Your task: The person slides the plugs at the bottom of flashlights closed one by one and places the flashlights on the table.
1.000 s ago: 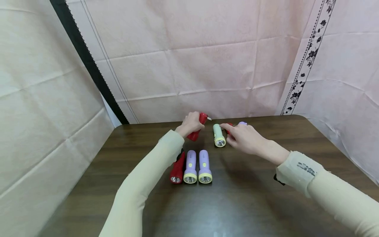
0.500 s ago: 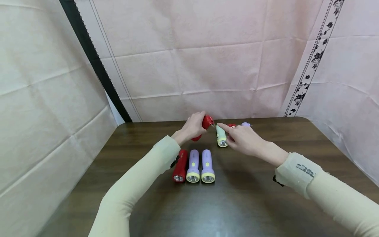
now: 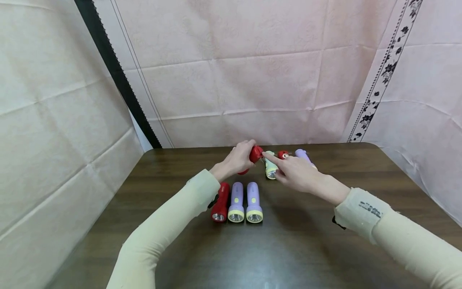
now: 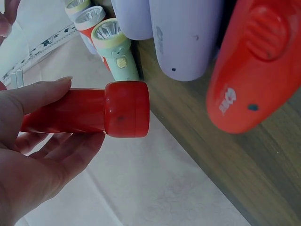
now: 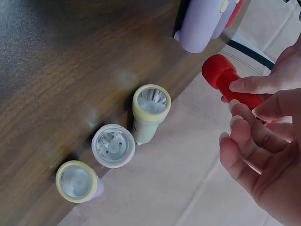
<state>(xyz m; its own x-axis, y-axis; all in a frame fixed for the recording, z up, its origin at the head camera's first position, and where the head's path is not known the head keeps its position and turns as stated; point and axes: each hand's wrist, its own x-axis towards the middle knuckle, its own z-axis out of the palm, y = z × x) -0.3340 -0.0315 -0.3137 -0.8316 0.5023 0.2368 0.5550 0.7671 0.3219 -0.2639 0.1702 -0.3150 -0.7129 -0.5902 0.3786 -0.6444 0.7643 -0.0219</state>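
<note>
A red flashlight (image 3: 256, 154) with metal plug prongs at its tail is gripped by my left hand (image 3: 236, 158), held off the table near its far edge. In the left wrist view the flashlight (image 4: 84, 110) lies between thumb and fingers, its wide head pointing away from the palm. My right hand (image 3: 299, 172) reaches its extended index finger to the tail end, at the prongs. Its other fingers are loosely bent in the right wrist view; whether they touch the flashlight (image 5: 223, 75) is hard to tell. Just beyond stands a mint-green flashlight (image 3: 270, 168).
A red flashlight (image 3: 221, 202) and two lavender flashlights, one (image 3: 236, 202) beside the other (image 3: 254, 202), lie in a row nearer me. Behind my right hand are a white-rimmed red flashlight (image 5: 113, 146) and a lavender one (image 5: 77, 181). A cloth (image 3: 231, 80) hangs past the table edge.
My left hand has moved right with the red flashlight and turned its prong end toward my right hand. The right index finger now meets that end; the row of flashlights stays put.
</note>
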